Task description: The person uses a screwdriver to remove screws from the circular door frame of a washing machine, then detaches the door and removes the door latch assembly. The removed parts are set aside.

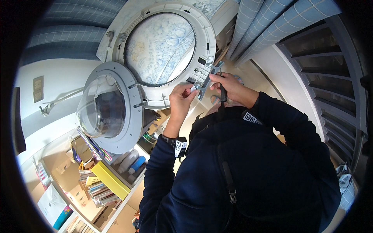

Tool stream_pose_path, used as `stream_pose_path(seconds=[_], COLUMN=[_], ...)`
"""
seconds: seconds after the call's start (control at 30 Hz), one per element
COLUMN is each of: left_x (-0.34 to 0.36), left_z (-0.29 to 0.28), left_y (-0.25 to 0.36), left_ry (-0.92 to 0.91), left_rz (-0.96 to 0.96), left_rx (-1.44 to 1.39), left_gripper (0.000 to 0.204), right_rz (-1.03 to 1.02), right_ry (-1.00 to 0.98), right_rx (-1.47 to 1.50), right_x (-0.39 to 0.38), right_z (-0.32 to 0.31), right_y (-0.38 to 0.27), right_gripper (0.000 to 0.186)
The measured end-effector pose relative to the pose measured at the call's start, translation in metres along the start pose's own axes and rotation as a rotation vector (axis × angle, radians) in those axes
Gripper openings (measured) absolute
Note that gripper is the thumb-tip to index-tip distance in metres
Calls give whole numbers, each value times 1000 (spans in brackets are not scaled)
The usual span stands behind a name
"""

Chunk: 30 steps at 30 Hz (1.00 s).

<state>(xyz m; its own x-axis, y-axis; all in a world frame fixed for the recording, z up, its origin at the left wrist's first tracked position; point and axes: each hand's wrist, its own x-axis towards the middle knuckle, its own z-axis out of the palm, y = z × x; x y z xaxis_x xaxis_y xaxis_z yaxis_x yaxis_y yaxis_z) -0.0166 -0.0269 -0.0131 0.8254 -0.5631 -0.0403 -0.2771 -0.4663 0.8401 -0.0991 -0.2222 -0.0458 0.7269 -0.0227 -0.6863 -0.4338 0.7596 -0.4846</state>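
A white plastic washing machine door ring (167, 95) lies on a patterned cloth in front of me. At its near right edge sits a grey metal hinge (203, 90). My left hand (181, 100) pinches at the left end of this hinge, against the ring; its fingertips partly hide the spot. My right hand (232, 88) grips a screwdriver (223, 93) with a dark handle, beside the hinge's right side. The shaft points away from me, past the hinge. To the left, a grey door ring with a clear glass bowl (87, 116) rests beside the white ring.
Below the bowl, an open shelf holds books (101, 194), a yellow folder (110, 180) and bottles (136, 165). Blue checked curtains (268, 29) hang at the far right and far left. A dark louvred panel (330, 73) stands at the right.
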Motion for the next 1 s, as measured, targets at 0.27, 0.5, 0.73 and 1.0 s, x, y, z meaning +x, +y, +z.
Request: stream_pose_path(seconds=[0.27,0.5,0.73,1.0], left_x=[-8,-7,-4,-6], left_z=[6,3,5,-3], left_y=[-1,4,5,7], left_ry=[54,49,65,-1], left_rz=[-104,74,12,-69], left_rx=[-144,106,76,-92], left_gripper=[27,26,27,24], right_rz=[-24,-42,-45,-85], right_ry=[-9,-97,-63,1], right_rx=[-87,-124,-151,-245], right_x=[1,7,5,-2], right_z=[-5,-14,-13,-6], right_y=[-1,-1,-3,-7], right_gripper=[24,22,21,25])
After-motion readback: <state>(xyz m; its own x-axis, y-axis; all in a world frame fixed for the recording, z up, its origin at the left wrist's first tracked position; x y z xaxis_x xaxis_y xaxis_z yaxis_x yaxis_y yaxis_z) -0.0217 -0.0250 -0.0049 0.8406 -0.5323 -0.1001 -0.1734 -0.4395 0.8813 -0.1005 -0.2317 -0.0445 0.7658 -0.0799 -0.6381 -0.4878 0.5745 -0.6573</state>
